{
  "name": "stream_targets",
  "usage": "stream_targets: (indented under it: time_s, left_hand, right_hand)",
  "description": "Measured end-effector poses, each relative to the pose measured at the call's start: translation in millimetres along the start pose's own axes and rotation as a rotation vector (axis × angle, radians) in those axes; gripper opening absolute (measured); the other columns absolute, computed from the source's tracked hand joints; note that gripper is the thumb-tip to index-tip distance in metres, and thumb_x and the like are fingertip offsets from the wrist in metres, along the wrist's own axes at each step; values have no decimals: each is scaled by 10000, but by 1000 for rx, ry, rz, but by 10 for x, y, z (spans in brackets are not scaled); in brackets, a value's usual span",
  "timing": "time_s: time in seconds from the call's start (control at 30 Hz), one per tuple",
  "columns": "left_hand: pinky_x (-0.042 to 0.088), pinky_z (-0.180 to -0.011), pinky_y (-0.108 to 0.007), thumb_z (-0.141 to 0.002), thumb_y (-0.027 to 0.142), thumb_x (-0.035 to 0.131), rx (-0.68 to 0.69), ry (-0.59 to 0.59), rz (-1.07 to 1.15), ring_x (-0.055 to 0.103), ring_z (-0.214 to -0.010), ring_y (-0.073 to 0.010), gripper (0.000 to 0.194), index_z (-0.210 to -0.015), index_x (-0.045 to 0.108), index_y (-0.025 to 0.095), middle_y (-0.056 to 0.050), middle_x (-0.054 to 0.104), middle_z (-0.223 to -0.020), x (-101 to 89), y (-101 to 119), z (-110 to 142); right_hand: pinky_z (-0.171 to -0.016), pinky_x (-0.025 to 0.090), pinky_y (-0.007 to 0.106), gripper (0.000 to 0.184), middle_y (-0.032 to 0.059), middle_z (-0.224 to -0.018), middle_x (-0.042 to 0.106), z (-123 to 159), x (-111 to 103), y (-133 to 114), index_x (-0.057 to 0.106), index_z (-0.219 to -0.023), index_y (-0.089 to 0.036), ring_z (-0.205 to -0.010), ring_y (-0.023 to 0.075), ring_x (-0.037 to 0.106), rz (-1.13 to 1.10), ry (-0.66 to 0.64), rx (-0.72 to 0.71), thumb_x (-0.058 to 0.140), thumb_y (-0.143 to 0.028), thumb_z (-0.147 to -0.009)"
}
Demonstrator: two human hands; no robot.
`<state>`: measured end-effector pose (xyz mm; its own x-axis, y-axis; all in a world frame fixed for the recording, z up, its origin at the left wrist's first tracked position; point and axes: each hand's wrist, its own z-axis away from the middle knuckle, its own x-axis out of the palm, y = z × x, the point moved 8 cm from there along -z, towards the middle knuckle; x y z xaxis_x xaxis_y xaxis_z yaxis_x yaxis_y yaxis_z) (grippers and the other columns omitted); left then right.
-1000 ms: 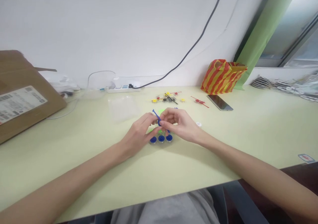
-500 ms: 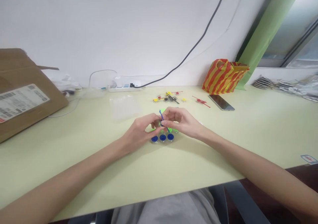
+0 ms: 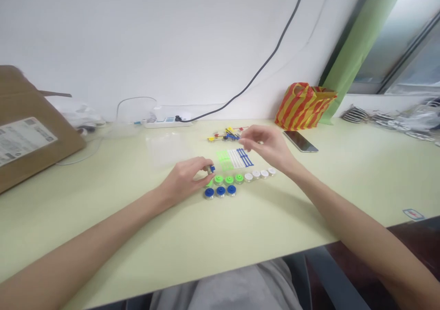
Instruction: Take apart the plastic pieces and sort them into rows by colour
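My left hand (image 3: 187, 177) pinches a small blue-topped round piece (image 3: 212, 168) between thumb and fingers. Raised to the right, my right hand (image 3: 266, 146) is smeared by motion, its fingers curled. A blue part (image 3: 232, 137) shows just left of its fingertips, and I cannot tell whether they hold it. Below the left hand stand three blue-topped clear discs (image 3: 220, 190). A row of green-topped discs (image 3: 229, 180) and white-topped discs (image 3: 256, 174) lies behind them. Farther back lie green sticks (image 3: 223, 159), white sticks (image 3: 235, 158) and blue sticks (image 3: 245, 157), side by side.
Behind lies a pile with yellow pieces (image 3: 211, 139). A phone (image 3: 300, 141), a striped bag (image 3: 304, 106) and a clear plastic bag (image 3: 168, 148) lie around it. A cardboard box (image 3: 34, 131) stands left. A power strip (image 3: 168, 122) with a black cable (image 3: 254, 80) runs along the wall.
My hands have parted: the right moved up and right from the blue stick and disc held between them. My left keeps a blue-topped piece. The rows of discs and sticks are uncovered.
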<state>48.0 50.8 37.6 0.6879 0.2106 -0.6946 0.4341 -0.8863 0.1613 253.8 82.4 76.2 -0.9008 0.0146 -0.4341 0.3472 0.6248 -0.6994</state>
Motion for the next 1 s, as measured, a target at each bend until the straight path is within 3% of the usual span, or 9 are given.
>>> stream_targets:
  time_s: [0.03,0.1,0.23,0.37,0.47,0.63,0.7,0.8,1.0]
  left_hand:
    - [544,-692,-254,-966,252,616,46,-9,-43,678,-723,-136,103,-1033,642,179,-33,725,-870,13,-3,7]
    - [547,-700,-270,-974,249,607,97,0,-109,683,-738,-147,99,-1041,634,180,-42,731,-883,15,-17,13]
    - [550,-717,-284,-963,236,633,129,45,-172,692,-750,-158,100,-1046,627,182,-39,734,-875,-17,-28,13]
    - [549,-719,-288,-961,253,637,139,47,-195,700,-750,-163,106,-1044,633,187,-35,743,-877,-10,-23,16]
    - [544,-716,-291,-965,271,629,129,31,-196,703,-744,-167,108,-1040,641,194,-34,748,-876,10,-29,15]
    - [540,-710,-294,-967,291,610,104,16,-182,702,-740,-170,115,-1022,657,202,-36,752,-872,31,-48,10]
    - [536,-708,-297,-962,283,616,106,5,-183,701,-745,-175,114,-1023,657,195,-41,751,-881,44,-48,11]
    - [530,-707,-296,-959,271,622,110,-5,-181,696,-742,-176,110,-1023,652,187,-45,748,-883,57,-47,13]
    - [525,-705,-295,-958,271,622,106,-12,-180,691,-738,-173,110,-1020,654,187,-42,746,-888,70,-54,15]
  right_hand:
    - [-707,474,305,227,52,-791,719,-33,-134,117,703,-860,-179,-700,173,624,189,80,-2,666,-390,-935]
    - [-749,451,309,193,76,-886,755,-87,-264,415,735,-865,-177,-769,191,643,519,78,54,612,-295,-956]
    - [-736,402,302,232,99,-1002,765,-115,-339,961,753,-980,-179,-897,226,660,897,-78,244,525,-157,-943]
    - [-669,346,308,281,140,-1005,735,-107,-300,1146,740,-1013,-161,-887,245,642,1100,-219,318,493,-91,-899]
    - [-654,340,308,278,156,-1024,720,-83,-289,1195,744,-1000,-154,-867,244,630,1114,-315,360,519,-66,-863]
    - [-640,350,278,380,102,-1058,724,-4,-367,1212,733,-1114,-201,-862,209,624,976,-465,394,576,-29,-813]
    - [-625,343,275,395,89,-1051,723,-9,-454,1180,722,-1151,-211,-842,197,616,972,-443,382,575,-37,-829]
    - [-626,346,277,277,81,-1017,727,-43,-531,1146,738,-1087,-199,-844,196,611,975,-382,359,600,-103,-867]
    - [-635,376,259,158,62,-1006,744,-50,-411,1239,763,-948,-188,-799,167,623,835,-439,346,658,-139,-841]
